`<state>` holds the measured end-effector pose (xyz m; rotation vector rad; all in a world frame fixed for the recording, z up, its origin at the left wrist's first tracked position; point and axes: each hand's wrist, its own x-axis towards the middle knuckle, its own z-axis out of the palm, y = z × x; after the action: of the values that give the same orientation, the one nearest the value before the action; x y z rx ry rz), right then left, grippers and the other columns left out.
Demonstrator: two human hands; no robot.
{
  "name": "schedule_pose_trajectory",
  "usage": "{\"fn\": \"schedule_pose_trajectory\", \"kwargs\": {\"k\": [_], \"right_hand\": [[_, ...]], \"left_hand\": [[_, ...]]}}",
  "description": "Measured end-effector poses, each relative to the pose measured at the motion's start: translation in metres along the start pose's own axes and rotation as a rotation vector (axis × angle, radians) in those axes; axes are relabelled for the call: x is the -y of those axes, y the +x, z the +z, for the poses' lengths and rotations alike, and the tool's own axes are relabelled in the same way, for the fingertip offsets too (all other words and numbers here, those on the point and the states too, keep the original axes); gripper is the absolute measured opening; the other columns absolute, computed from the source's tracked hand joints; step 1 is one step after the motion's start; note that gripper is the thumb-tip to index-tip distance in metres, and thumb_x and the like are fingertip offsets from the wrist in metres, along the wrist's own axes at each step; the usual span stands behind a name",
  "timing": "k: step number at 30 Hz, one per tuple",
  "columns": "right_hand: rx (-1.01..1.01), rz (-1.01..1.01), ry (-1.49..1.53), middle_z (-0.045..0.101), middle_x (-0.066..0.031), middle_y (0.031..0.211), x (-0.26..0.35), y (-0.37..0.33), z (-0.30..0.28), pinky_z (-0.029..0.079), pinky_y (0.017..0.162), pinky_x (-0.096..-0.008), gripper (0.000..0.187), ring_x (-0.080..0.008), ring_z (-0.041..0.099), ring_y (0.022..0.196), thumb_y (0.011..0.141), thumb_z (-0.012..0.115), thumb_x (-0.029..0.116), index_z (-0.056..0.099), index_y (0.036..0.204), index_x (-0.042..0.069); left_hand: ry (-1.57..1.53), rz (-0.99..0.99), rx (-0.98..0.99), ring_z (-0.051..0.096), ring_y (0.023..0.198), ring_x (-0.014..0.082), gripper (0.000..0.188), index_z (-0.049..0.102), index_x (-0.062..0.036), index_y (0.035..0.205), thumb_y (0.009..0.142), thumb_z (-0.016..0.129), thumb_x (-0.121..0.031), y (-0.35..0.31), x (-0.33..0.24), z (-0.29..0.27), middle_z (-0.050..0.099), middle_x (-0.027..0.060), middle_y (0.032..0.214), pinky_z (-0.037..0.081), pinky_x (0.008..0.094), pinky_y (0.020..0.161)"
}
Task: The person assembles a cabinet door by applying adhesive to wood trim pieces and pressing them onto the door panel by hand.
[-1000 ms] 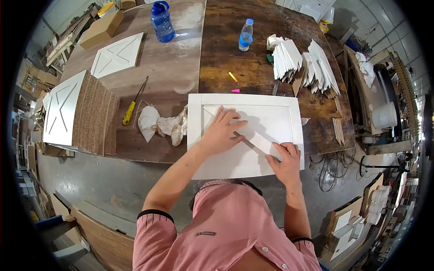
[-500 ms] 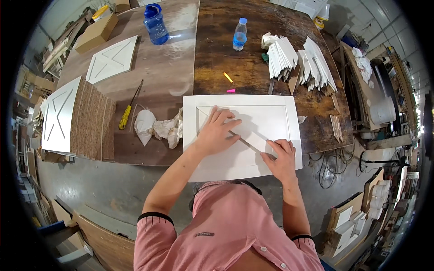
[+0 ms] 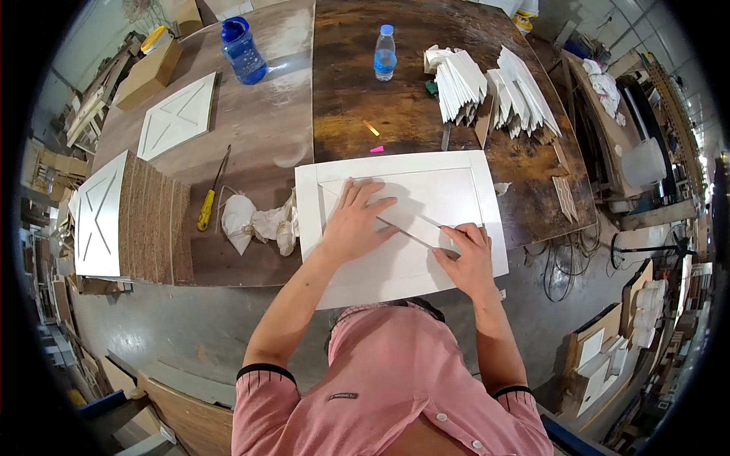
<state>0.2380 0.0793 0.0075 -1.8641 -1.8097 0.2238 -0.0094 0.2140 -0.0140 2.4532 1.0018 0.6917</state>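
Observation:
A white framed panel lies at the table's front edge in front of me. Slanting across its recessed middle is a white strip, with a dark gap along its near side. My left hand rests spread over the upper left part of the strip, fingers apart. At the strip's lower right end, my right hand pinches it between thumb and fingers. Part of the strip is hidden under my left hand.
A yellow-handled screwdriver and a white bag lie left of the panel, beside stacked boards. White strips are piled at the right back. A blue jug and a water bottle stand farther off.
The view has shifted slightly, and the panel sits a little more tilted. Both hands keep almost the same places on the strip.

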Motion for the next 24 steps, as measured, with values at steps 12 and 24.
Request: {"fn": "schedule_pose_trajectory", "kwargs": {"k": [12, 24], "right_hand": [[0.024, 0.045, 0.004, 0.061, -0.0048, 0.111, 0.0011, -0.0017, 0.0001, 0.045, 0.093, -0.046, 0.046, -0.0295, 0.058, 0.106, 0.077, 0.087, 0.022, 0.076, 0.12, 0.01], [0.031, 0.068, -0.018, 0.062, -0.0051, 0.112, 0.0054, 0.0005, 0.0012, 0.047, 0.094, -0.0474, 0.046, -0.0314, 0.059, 0.106, 0.077, 0.088, 0.024, 0.076, 0.119, 0.009]], "left_hand": [[0.034, -0.007, 0.066, 0.041, 0.148, 0.0334, 0.052, 0.07, -0.0193, 0.131, 0.084, 0.085, -0.037, 0.0045, -0.0076, 0.0003, 0.054, 0.008, 0.149, 0.02, 0.0614, 0.13], [0.054, -0.009, 0.082, 0.04, 0.15, 0.0317, 0.051, 0.07, -0.0202, 0.133, 0.088, 0.082, -0.04, 0.0042, -0.0085, -0.0002, 0.054, 0.0082, 0.151, 0.019, 0.0586, 0.131]]}}
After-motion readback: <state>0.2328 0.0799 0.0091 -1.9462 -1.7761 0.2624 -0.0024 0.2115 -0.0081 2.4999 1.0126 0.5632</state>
